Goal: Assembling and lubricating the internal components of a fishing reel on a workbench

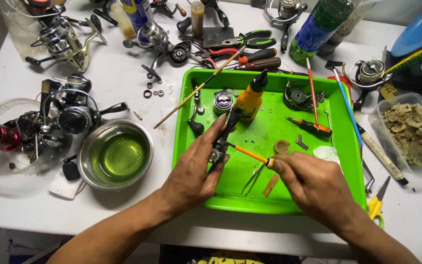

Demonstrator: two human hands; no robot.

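My left hand (194, 168) grips a small black fishing reel body (223, 137) over the green tray (348, 146). My right hand (313, 186) holds a thin orange-handled tool (250, 153), whose tip touches the reel part near my left fingers. An orange bottle with a black nozzle (251, 98) stands just behind the reel part. Tweezers (253, 179) lie on the tray floor between my hands.
A steel bowl of greenish liquid (116, 154) sits left of the tray. Several disassembled reels (69, 117) and small rings (153, 92) lie on the white table. Pliers and screwdrivers (250, 51) lie behind the tray. A clear tub (411, 132) and yellow scissors (377, 205) are at right.
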